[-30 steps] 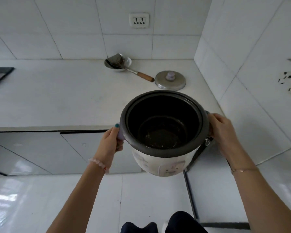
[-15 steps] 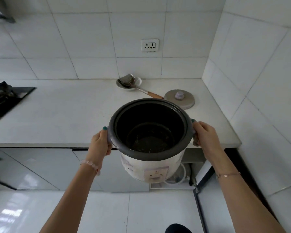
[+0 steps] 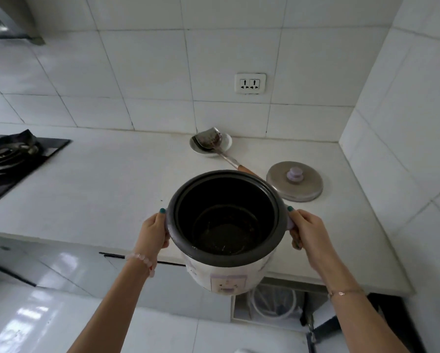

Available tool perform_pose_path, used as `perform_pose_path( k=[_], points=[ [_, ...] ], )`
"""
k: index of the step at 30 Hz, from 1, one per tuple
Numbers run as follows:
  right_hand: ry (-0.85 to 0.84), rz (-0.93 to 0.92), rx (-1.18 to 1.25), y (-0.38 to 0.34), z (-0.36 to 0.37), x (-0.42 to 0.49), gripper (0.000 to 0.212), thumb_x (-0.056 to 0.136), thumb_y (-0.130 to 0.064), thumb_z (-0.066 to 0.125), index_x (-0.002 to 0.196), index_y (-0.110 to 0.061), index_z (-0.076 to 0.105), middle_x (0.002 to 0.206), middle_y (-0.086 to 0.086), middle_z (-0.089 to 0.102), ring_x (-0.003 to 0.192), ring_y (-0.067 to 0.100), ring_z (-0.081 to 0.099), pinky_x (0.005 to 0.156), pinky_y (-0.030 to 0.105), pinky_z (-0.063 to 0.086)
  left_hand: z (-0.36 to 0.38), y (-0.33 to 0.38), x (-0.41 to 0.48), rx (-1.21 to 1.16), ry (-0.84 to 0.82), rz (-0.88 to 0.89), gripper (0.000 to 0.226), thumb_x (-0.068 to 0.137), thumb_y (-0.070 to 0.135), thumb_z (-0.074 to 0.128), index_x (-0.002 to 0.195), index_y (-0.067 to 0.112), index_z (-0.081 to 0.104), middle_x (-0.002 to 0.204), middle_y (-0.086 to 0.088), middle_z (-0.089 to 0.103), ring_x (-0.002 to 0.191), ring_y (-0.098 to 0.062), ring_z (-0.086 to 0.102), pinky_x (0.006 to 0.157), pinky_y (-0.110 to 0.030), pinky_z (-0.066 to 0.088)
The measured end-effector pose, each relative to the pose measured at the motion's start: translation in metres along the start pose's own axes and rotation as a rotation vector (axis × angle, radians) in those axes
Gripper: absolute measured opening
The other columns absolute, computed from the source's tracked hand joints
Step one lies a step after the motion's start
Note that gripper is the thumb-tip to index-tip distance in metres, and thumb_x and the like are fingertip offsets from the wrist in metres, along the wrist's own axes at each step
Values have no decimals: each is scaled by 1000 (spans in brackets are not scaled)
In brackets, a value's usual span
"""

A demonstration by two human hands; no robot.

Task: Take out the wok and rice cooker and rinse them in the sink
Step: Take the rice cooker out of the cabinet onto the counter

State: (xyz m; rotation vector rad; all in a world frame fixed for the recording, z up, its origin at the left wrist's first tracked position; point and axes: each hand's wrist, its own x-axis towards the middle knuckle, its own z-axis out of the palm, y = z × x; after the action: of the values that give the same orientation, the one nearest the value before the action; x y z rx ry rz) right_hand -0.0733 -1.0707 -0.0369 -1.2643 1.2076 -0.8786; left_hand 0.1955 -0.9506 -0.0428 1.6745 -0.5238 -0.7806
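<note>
Both hands are up, and between them hangs the rice cooker (image 3: 225, 220), lidless and held over the front edge of the countertop (image 3: 107, 179). The left hand (image 3: 152, 233) grips one lilac side handle and the right hand (image 3: 306, 230) curls round the other. Inside, the dark well shows pale flecks and smears on its floor. It has a grey rim, and its white body has a lilac control panel facing the person.

Beyond the hands, a small white dish (image 3: 226, 143) holds the blade of a metal spatula (image 3: 208, 140), whose wooden handle points at the cooker. Just past the right hand, a metal lid (image 3: 294, 180) lies flat, knob up. Far out left of the left hand is a black gas stove (image 3: 12, 159). White tiles cover the walls, with a socket (image 3: 250, 83) straight ahead. Below the right wrist is an open cupboard with something round and white that I can't identify.
</note>
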Motion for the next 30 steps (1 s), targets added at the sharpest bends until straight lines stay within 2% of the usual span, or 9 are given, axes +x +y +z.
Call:
perform_pose_path(
  k=[5,10,13,24,30],
  points=[
    [-56,27,-51,4,12,42,38,97,-19,48,61,-9,46,39,-2,42,36,12,35,42,25,31,9,-4,41,9,53,-76,41,100,16,36,59,13,36,39,6,33,46,-14,25,47,-22,21],
    [-73,44,-58,1,23,64,37,98,-20,47,62,-8,47,40,-1,43,36,11,35,43,27,32,12,4,69,29,69,-92,38,99,17,39,61,15,40,47,1,36,47,-15,29,50,-23,25],
    [-25,45,-34,1,28,72,39,97,-21,48,60,-9,46,40,0,42,36,11,34,43,27,32,14,6,84,43,33,-90,35,99,17,39,64,14,40,55,-4,33,51,-16,29,51,-26,26],
    [202,114,50,-8,38,96,34,94,-18,49,62,-11,43,47,3,35,46,16,30,46,25,28,37,28,131,145,-161,-62,34,99,16,32,65,16,35,56,0,33,48,-13,29,48,-22,26],
    [262,155,76,-10,42,104,27,93,-19,51,67,-13,50,41,-2,39,45,14,33,47,23,30,42,35,144,181,-217,-54,28,98,18,29,72,16,40,59,-2,36,50,-12,33,50,-24,28]
  ],
)
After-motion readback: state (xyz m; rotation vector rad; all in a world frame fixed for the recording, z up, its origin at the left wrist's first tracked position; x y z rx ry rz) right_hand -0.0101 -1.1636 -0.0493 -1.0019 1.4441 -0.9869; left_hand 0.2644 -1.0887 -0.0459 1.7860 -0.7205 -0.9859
